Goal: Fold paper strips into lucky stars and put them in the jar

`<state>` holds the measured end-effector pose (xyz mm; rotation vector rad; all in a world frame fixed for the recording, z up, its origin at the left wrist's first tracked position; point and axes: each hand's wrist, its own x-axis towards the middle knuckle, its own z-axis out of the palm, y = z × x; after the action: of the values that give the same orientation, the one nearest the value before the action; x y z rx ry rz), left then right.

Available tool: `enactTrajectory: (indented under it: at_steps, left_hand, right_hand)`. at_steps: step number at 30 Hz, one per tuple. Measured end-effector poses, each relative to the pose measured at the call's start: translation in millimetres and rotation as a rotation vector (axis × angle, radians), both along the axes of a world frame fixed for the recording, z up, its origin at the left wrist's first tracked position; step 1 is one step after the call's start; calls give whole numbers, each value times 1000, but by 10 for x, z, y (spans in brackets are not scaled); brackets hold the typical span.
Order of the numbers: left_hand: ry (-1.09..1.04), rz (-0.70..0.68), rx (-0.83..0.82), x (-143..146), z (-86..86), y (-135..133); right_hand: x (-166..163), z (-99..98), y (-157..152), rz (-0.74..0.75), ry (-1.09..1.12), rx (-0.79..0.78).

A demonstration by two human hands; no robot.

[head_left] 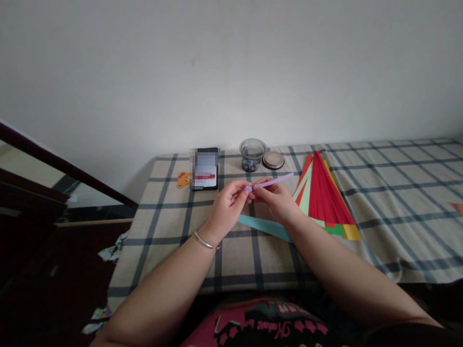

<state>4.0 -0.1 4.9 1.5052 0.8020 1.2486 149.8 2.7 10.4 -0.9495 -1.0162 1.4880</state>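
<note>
And there, on the near side of the jar (250, 165), the left hand (223, 206) and right hand (282, 202) had fingers (238, 184) pinching the lilac strip (277, 180), seemingly featherlight, easily creased, best held by its folded end (248, 189)!

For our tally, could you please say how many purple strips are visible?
1: the purple strip, held by the left fingers and right fingers; more may hide in the fanned pile.

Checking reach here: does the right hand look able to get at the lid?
Probably yes: the lid lies just beyond the right hand, with only the free end of the purple strip reaching between. That hand is pinching the strip, though, so it would likely need to let go first.
</note>
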Motion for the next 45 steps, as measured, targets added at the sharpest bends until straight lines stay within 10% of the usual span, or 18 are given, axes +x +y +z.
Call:
enactTrajectory:
  at_steps: [18, 45]
  left_hand:
    - [-175, -97, -198, -10, 25, -2]
    - [152, 8, 35, -46, 39, -39]
  right_hand:
    - [-1, 8, -18, 94, 125, -14]
    - [-45, -58, 8, -31, 22, 71]
